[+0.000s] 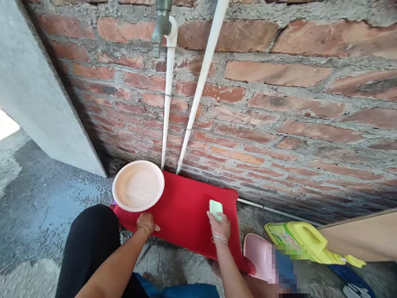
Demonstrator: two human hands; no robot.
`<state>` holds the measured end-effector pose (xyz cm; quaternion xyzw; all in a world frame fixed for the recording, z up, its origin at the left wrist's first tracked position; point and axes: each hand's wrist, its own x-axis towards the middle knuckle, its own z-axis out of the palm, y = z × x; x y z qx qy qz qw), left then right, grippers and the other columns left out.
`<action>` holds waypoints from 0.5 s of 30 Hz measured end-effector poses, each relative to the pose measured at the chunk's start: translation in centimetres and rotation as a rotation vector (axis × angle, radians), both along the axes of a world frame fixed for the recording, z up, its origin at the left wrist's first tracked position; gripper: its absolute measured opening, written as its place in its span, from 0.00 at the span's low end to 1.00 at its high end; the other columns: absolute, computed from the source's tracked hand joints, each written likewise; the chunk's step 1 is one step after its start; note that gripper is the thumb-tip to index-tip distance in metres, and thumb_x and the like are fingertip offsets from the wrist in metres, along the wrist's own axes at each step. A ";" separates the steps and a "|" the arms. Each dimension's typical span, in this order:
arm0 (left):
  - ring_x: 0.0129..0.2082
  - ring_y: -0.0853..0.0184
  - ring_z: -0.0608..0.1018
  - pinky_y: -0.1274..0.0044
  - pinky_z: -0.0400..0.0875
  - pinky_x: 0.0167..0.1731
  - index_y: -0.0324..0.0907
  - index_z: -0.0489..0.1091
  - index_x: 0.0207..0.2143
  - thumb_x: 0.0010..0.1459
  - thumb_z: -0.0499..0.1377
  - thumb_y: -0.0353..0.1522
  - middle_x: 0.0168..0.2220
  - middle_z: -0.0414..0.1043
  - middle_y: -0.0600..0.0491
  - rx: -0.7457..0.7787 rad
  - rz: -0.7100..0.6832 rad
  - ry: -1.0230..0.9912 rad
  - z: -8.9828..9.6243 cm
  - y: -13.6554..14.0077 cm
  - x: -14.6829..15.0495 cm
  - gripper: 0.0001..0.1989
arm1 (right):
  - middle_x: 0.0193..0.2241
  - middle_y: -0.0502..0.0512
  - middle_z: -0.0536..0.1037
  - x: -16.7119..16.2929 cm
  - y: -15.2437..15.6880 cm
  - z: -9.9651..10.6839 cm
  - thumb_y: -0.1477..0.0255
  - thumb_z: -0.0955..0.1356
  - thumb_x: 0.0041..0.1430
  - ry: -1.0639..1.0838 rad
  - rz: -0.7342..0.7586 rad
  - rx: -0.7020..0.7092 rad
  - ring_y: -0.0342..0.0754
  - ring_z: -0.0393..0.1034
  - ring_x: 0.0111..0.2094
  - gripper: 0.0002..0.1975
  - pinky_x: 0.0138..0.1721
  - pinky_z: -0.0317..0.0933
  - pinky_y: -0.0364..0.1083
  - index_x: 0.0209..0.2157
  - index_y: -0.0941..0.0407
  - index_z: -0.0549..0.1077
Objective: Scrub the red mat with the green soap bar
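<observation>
A red cloth with lacy ends lies spread over a low, flat support against the wall. My left hand is closed at the cloth's front edge, just below a pale pink basin; part of its fingers is hidden. Between the thumb and fingers of my right hand is a small pale green block with rounded corners. It rests on or just above the right part of the cloth; whether it is soap or a brush, I cannot tell. The basin sits on the cloth's left end and looks shallowly filled with clear water.
A brick wall rises behind, with white pipes and a tap. At the left stands a grey slab over wet concrete floor. A yellow detergent bottle and a pink plastic item lie at the right.
</observation>
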<state>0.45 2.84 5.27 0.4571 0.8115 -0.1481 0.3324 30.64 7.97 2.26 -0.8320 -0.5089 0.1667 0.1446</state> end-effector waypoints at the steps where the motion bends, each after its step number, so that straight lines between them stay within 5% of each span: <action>1: 0.48 0.53 0.76 0.72 0.72 0.44 0.36 0.74 0.44 0.34 0.71 0.41 0.48 0.73 0.36 0.001 0.004 0.003 -0.1 0.0 0.0 0.33 | 0.39 0.62 0.75 -2.3 0.0 0.1 0.53 0.64 0.52 0.019 0.054 0.018 0.56 0.69 0.42 0.23 0.42 0.61 0.49 0.44 0.55 0.70; 8: 0.48 0.54 0.76 0.74 0.72 0.43 0.36 0.74 0.42 0.34 0.71 0.41 0.47 0.74 0.38 0.003 0.000 -0.024 -0.2 0.0 -0.4 0.31 | 0.39 0.56 0.72 -16.4 -1.1 1.6 0.60 0.68 0.52 0.046 0.485 0.010 0.52 0.68 0.42 0.17 0.43 0.58 0.47 0.43 0.50 0.70; 15: 0.48 0.54 0.76 0.72 0.73 0.43 0.35 0.72 0.46 0.30 0.72 0.42 0.49 0.72 0.35 -0.025 0.038 -0.034 -0.4 0.3 -0.5 0.38 | 0.42 0.60 0.71 -19.3 -0.8 3.4 0.61 0.68 0.52 -0.137 0.631 -0.159 0.56 0.66 0.46 0.18 0.44 0.55 0.51 0.44 0.50 0.69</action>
